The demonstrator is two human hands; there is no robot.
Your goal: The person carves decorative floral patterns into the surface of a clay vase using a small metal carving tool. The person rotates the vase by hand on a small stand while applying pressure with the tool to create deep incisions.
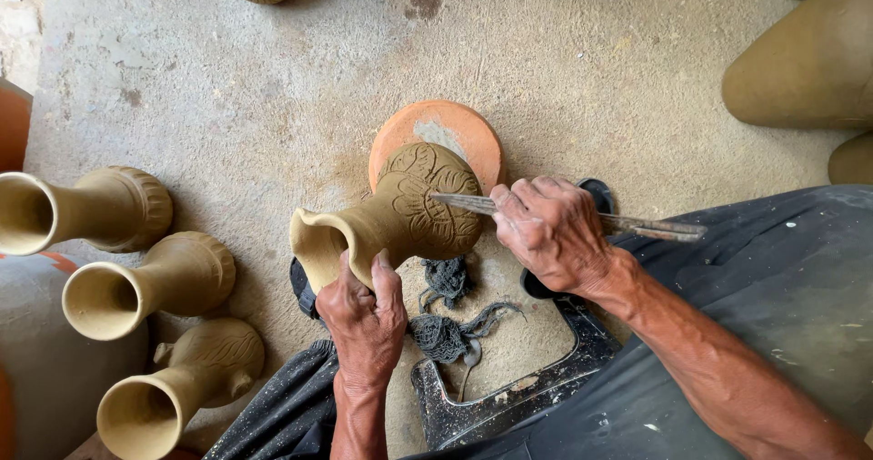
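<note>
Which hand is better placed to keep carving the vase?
The right hand: it grips the carving tool, whose tip lies on the vase belly. The left hand is busy holding the neck.

Bare forearms, dusty dark trousers (782, 305)

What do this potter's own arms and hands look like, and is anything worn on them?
Both arms are bare from the wrist up as far as the picture shows: no sleeves, gloves, watch or rings visible. The left hand and right hand look lean and sinewy, with raised veins and tendons, creased knuckles, and a dusting of clay. Dark, clay-speckled cloth covers the lap below them.
</note>
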